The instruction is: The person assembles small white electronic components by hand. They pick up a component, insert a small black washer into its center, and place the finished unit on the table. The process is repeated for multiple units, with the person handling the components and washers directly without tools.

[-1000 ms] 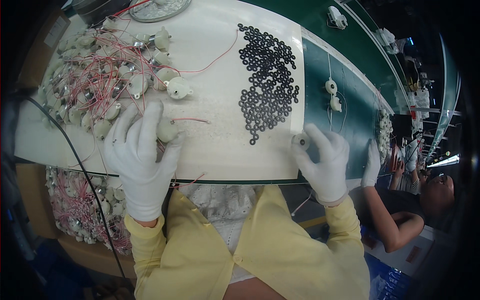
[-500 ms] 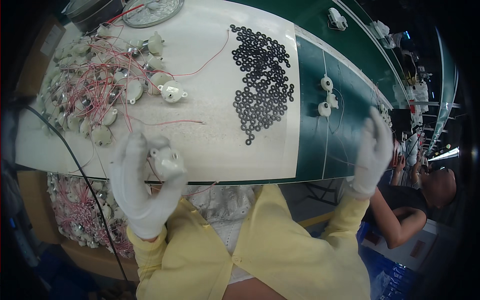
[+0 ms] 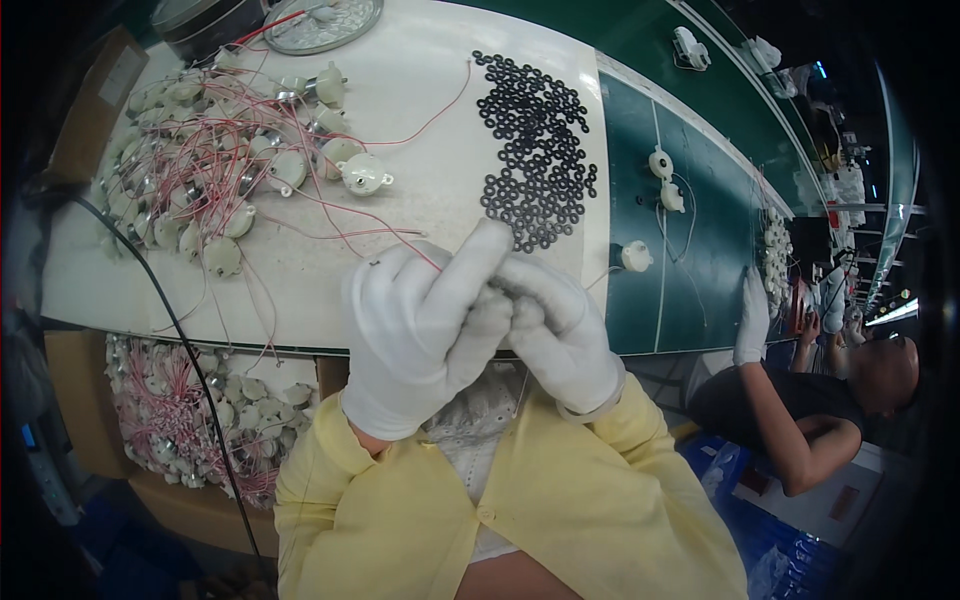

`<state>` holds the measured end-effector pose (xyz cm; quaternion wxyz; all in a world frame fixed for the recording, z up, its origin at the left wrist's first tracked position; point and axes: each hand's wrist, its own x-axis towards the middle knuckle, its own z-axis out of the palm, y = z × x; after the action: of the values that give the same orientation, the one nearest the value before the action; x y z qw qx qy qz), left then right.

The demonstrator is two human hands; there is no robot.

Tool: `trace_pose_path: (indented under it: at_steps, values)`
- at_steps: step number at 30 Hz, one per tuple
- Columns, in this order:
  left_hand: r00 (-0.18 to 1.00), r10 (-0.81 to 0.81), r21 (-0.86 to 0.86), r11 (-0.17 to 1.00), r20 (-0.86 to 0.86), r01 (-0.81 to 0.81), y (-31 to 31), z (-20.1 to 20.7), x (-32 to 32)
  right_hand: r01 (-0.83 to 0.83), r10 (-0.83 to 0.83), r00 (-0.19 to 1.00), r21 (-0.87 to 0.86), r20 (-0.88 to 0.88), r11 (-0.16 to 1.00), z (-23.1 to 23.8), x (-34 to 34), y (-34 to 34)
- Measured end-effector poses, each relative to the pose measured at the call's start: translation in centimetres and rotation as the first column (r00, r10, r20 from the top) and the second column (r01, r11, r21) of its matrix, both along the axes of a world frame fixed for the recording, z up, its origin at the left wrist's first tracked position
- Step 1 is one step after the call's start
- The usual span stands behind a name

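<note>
My left hand (image 3: 420, 320), in a white glove, is curled with its fingers closed, above the table's near edge. My right hand (image 3: 562, 330), also gloved, meets it fingertip to fingertip. Whatever lies between the fingers is hidden; a thin wire (image 3: 521, 392) hangs below them. Just beyond my fingertips lie many small black rings (image 3: 535, 150), spread on the white table top (image 3: 400, 110). Left of my hands is a heap of round whitish motors (image 3: 222, 256) with tangled red and white wires. One motor (image 3: 365, 174) sits at the heap's right edge.
A green strip (image 3: 625, 310) at right carries several motors, one (image 3: 636, 256) near the white top. A cardboard box (image 3: 90, 400) of motors stands below the table at left, with a black cable (image 3: 190, 345) crossing it. A co-worker's gloved hand (image 3: 752, 318) is at right.
My right hand has come from the green strip to my left hand, which moved right. The motor seen in my left hand is now hidden. One motor on the strip has shifted nearer.
</note>
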<state>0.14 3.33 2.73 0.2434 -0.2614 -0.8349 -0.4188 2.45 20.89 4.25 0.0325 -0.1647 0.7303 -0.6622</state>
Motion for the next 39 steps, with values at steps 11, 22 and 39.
trace_pose_path:
  at_steps: [11, 22, 39]
  values:
    - [0.941, -0.198, 0.257, 0.958, 0.276, 0.127, -1.8, -2.0, 0.7, 0.288, -0.333, 0.939, 0.711, -0.081, 0.641, 1.9, 1.7, 8.2]
    - [0.974, 0.222, -0.083, 0.972, 0.042, -0.218, -4.4, -3.2, -0.1, 0.565, -0.523, 0.772, 0.767, -0.360, 0.305, 2.9, 0.0, 12.8]
    - [0.984, 0.180, -0.176, 0.969, 0.009, -0.175, -4.0, -2.5, -0.2, 0.585, -0.654, 0.671, 0.292, 0.350, 0.757, 2.1, -2.4, 16.6]
